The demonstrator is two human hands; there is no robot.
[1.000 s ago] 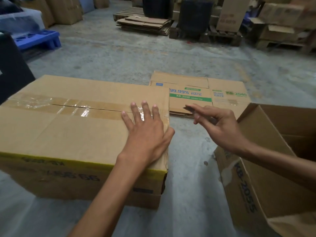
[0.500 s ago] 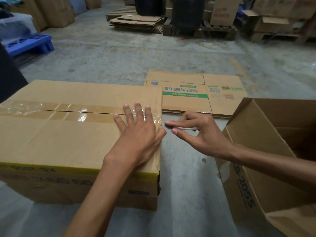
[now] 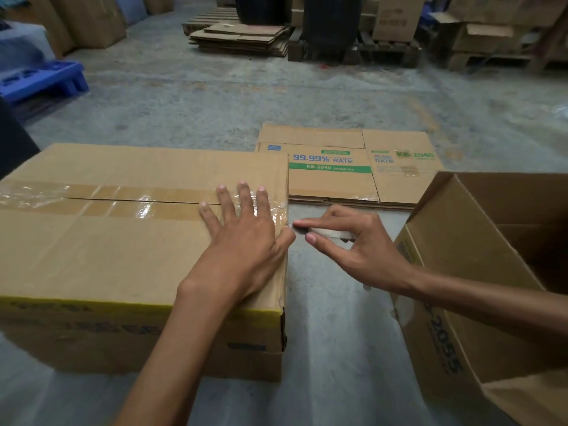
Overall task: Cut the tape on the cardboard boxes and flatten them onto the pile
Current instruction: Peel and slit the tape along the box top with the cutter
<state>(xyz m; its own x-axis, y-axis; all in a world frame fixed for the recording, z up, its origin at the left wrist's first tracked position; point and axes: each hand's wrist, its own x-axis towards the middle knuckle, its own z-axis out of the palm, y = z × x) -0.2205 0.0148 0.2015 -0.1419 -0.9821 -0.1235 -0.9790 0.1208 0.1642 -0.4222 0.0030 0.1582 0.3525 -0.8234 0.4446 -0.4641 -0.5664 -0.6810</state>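
1. Right hand pinched a small pale cutter between thumb and fingers, its tip right at the right-hand top edge of the sealed box, where the tape wrapped over the end. Blade itself too small to make out.
2. Left hand lay flat and spread on the sealed box's lid, fingers over the tape's right end, holding nothing, thumb almost touching the cutter tip.
3. Step in hand, as I judged it: starting the cut. Tape looked unbroken along the lid seam; box not yet opened or flattened.
4. Next move likely called for drawing the cutter leftward along the seam. The left hand sat squarely in that path, so it would need to shift clear first; risk to thumb and fingers otherwise.
5. Room: bare concrete floor between the sealed box and the open box to its right, a narrow lane only.
6. Pile of flattened boxes lay on the floor just beyond the sealed box's far right corner, near enough for an easy transfer.
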